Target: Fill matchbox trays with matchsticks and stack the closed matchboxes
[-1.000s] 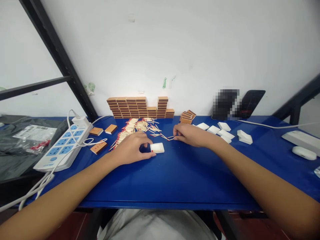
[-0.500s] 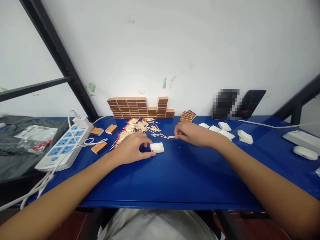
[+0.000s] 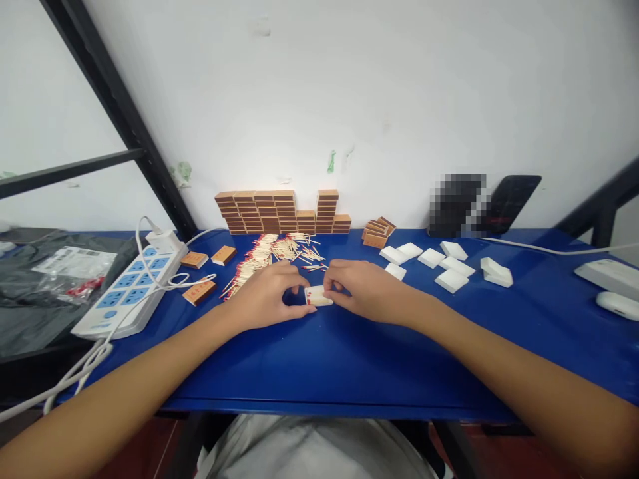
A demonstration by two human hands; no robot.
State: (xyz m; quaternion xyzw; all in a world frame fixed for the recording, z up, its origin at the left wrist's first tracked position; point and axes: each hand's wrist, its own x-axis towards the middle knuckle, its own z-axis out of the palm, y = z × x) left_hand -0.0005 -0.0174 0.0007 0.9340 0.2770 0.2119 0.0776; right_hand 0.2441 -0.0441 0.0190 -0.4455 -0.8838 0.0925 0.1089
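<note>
A small white matchbox tray (image 3: 314, 297) with some red-tipped matches in it lies on the blue table. My left hand (image 3: 272, 296) grips its left end between thumb and fingers. My right hand (image 3: 362, 287) is at its right end, fingertips pinched together over the tray; matches seem to be between them, largely hidden. Behind my left hand lies a pile of loose matches (image 3: 257, 256), with more scattered matches (image 3: 312, 254) to its right.
Matchboxes (image 3: 259, 213) are stacked against the wall, with brown sleeves (image 3: 378, 231) to their right. White trays (image 3: 453, 265) lie at right. Three matchboxes (image 3: 200, 291) lie near a power strip (image 3: 132, 286). Dark devices (image 3: 512, 203) lean on the wall.
My right hand has moved left and towards me, from the scattered matches to the tray. Matches now show in the tray. My left hand keeps its hold. The view has shifted slightly.
</note>
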